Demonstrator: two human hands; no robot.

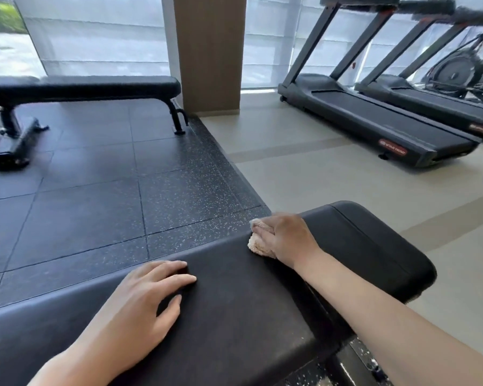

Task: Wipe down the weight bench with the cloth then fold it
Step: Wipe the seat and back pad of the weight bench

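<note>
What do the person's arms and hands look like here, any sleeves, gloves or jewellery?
Both are bare. The left hand and the right hand wear no gloves, and no rings show on the fingers in view. Neither wrist carries a watch or band. Both forearms are uncovered as far as the frame shows, with no sleeve edge in sight.

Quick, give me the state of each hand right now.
Left hand: open, fingers flat on the bench, holding nothing.
Right hand: closed around the cloth, pressing it on the bench.
</note>
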